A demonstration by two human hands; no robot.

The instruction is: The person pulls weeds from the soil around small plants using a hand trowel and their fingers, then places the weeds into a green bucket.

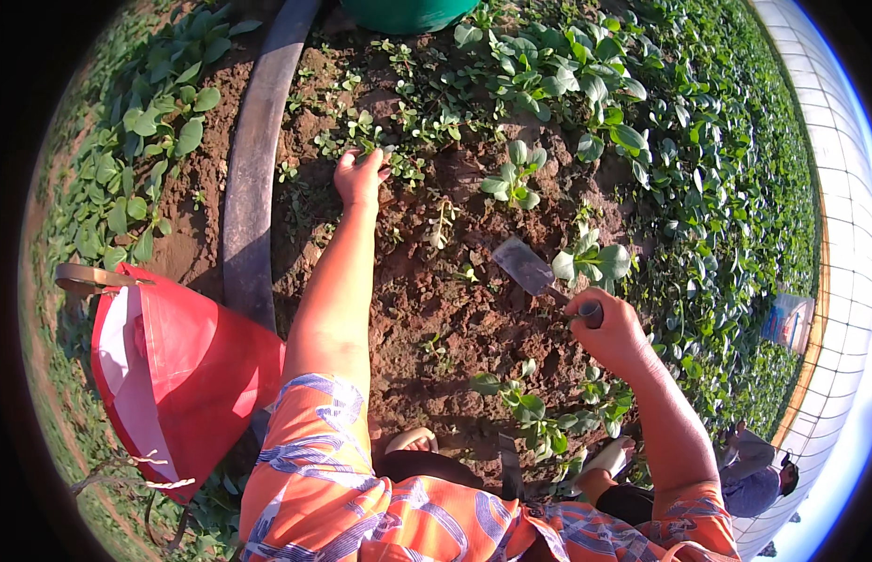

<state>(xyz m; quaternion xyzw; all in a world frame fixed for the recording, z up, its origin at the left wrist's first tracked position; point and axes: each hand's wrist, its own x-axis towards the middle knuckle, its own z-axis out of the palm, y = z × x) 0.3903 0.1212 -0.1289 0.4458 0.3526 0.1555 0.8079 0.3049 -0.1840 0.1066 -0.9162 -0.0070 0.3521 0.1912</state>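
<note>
My left hand [361, 175] reaches forward into low weeds [408, 151], its fingers closed around a small sprig of green leaves [369, 145]. On the right, my right hand [608, 330] grips the handle of a hand trowel [524, 265], whose flat metal blade lies over the loose brown soil [422, 302]. A leafy green seedling [594, 263] grows just beyond that hand, and another seedling [515, 175] stands farther forward. Between my hands, an uprooted, wilted weed [441, 225] rests on the soil.
A dark flat hose [252, 161] runs along the left. Beside my left arm is a red bag [197, 351]. A green tub [411, 10] stands ahead. Dense leafy crops [717, 211], a plastic bucket [788, 322] and another person [752, 471] are at the right.
</note>
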